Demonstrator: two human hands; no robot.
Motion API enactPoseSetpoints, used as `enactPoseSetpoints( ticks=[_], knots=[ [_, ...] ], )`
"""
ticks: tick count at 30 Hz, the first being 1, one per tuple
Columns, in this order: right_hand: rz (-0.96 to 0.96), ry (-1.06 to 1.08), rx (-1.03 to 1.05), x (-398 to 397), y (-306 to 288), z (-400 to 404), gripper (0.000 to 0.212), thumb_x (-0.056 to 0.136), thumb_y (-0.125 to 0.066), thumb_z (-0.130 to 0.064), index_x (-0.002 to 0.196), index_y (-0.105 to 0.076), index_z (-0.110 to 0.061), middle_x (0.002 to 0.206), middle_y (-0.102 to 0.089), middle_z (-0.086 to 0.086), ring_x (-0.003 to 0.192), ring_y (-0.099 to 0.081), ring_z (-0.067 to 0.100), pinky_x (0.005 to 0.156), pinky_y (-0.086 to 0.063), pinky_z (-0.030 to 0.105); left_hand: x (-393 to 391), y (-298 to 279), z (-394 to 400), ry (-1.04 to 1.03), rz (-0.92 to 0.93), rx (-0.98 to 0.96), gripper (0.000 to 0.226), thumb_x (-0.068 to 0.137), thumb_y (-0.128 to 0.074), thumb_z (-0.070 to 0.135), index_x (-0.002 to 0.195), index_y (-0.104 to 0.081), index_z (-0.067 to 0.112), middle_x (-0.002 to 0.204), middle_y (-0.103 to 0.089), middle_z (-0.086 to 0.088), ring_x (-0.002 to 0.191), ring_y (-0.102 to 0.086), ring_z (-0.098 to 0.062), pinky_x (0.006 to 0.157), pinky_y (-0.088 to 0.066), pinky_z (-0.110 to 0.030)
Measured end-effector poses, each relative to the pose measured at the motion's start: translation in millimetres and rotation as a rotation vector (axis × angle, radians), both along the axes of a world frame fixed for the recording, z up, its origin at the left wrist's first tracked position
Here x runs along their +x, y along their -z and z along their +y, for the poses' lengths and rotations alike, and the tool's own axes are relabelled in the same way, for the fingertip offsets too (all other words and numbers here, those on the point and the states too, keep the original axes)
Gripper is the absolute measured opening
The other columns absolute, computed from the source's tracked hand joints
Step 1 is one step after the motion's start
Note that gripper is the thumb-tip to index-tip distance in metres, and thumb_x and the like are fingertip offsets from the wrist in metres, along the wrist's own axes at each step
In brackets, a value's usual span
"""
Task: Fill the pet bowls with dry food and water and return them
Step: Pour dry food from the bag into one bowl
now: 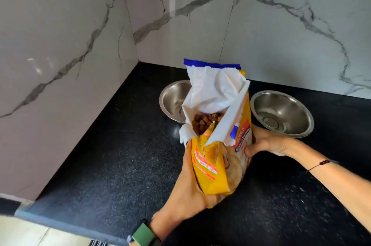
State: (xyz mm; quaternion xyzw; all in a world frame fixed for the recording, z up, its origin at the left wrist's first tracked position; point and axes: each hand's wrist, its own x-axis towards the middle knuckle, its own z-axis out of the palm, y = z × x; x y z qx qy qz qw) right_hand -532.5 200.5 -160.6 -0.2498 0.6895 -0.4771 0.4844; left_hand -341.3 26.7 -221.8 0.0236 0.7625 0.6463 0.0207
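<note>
Two hands clamp a yellow food bag [218,157] above the black table [112,165]. Left hand [188,189] wraps its near lower side, grip closed on it; right hand [265,141] pinches the right face likewise. Bag long axis near-upright, torn mouth pointing up and slightly far; brown kibble [204,122] visible inside. Left steel bowl [173,99] and right steel bowl [282,113] sit behind it, upright, apart, near the marble wall [281,35].
</note>
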Motion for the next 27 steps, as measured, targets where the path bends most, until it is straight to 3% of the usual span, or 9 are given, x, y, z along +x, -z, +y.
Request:
enactPoseSetpoints(
  ticks=[1, 2, 6, 10, 14, 16, 19, 25, 27],
  knots=[
    [-0.003, 0.009, -0.025, 2, -1, -2, 0.108, 0.04, -0.092, -0.04, 0.13, -0.035, -0.025, 0.116, -0.068, -0.004, 0.111, -0.062, 0.014, 0.083, -0.053, 0.024, 0, -1, -2, -0.118, -0.03, -0.092, 0.123, 0.061, -0.085, 0.025, 0.147, 0.001, 0.039, 0.15, -0.035, 0.003, 0.131, -0.04, -0.002, 0.109, -0.038, -0.03],
    [-0.008, 0.017, -0.044, 3, -1, -5, 0.104, 0.042, -0.092, -0.041, 0.129, -0.037, -0.025, 0.115, -0.069, -0.004, 0.11, -0.063, 0.015, 0.083, -0.053, 0.025, -2, 4, -4, -0.175, -0.029, -0.057, 0.126, 0.06, -0.085, 0.022, 0.148, 0.004, 0.036, 0.149, -0.033, 0.009, 0.132, -0.038, -0.001, 0.109, -0.037, -0.032],
    [0.017, 0.08, -0.157, 7, 0, -10, 0.098, 0.04, -0.092, -0.044, 0.124, -0.048, -0.018, 0.111, -0.07, 0.002, 0.106, -0.065, 0.02, 0.083, -0.053, 0.028, -5, -17, -14, -0.168, -0.073, 0.06, 0.127, 0.056, -0.086, 0.01, 0.146, 0.001, 0.038, 0.137, -0.039, 0.031, 0.128, -0.041, 0.005, 0.101, -0.043, -0.025],
    [-0.024, 0.202, -0.304, 5, -7, -7, 0.078, 0.025, -0.093, -0.041, 0.098, -0.072, -0.024, 0.092, -0.075, 0.002, 0.086, -0.071, 0.017, 0.069, -0.056, 0.026, -10, -37, -14, -0.169, -0.03, 0.22, 0.105, 0.062, -0.079, -0.006, 0.133, -0.019, 0.042, 0.131, -0.044, 0.023, 0.118, -0.047, 0.012, 0.086, -0.046, -0.011],
    [-0.028, 0.29, -0.313, -9, -21, -6, 0.053, 0.031, -0.08, -0.023, 0.084, -0.077, -0.024, 0.083, -0.076, 0.003, 0.075, -0.072, 0.018, 0.064, -0.057, 0.03, -33, -55, -9, -0.206, -0.031, 0.326, 0.096, 0.061, -0.081, 0.006, 0.129, -0.027, 0.047, 0.128, -0.052, 0.015, 0.114, -0.057, 0.002, 0.085, -0.053, -0.022],
    [-0.009, 0.332, -0.285, -15, -29, -7, 0.073, 0.02, -0.088, -0.033, 0.089, -0.072, -0.017, 0.078, -0.076, 0.004, 0.069, -0.072, 0.018, 0.059, -0.058, 0.028, -44, -58, -5, -0.235, -0.051, 0.382, 0.093, 0.056, -0.082, 0.018, 0.128, -0.03, 0.046, 0.124, -0.058, 0.012, 0.11, -0.061, -0.004, 0.085, -0.055, -0.028],
    [-0.004, 0.41, -0.205, -22, -36, -8, 0.097, 0.011, -0.09, -0.05, 0.097, -0.063, -0.016, 0.074, -0.075, 0.005, 0.064, -0.072, 0.018, 0.054, -0.057, 0.027, -56, -64, 3, -0.272, -0.085, 0.446, 0.09, 0.064, -0.082, 0.013, 0.135, -0.031, 0.033, 0.12, -0.062, 0.008, 0.106, -0.063, -0.007, 0.082, -0.056, -0.027],
    [0.024, 0.421, -0.045, -30, -55, -13, 0.092, 0.009, -0.087, -0.043, 0.093, -0.063, -0.016, 0.062, -0.072, 0.005, 0.05, -0.068, 0.018, 0.044, -0.053, 0.024, -64, -76, 17, -0.353, -0.163, 0.573, 0.073, 0.072, -0.079, 0.013, 0.131, -0.038, 0.025, 0.108, -0.067, 0.007, 0.095, -0.066, -0.008, 0.075, -0.057, -0.022],
    [0.046, 0.418, 0.012, -34, -60, -15, 0.083, 0.027, -0.084, -0.04, 0.104, -0.063, -0.016, 0.061, -0.072, 0.005, 0.049, -0.068, 0.018, 0.044, -0.053, 0.024, -65, -79, 19, -0.365, -0.196, 0.612, 0.064, 0.078, -0.073, 0.014, 0.131, -0.039, 0.024, 0.108, -0.066, 0.007, 0.095, -0.066, -0.009, 0.076, -0.057, -0.025]
  ],
)
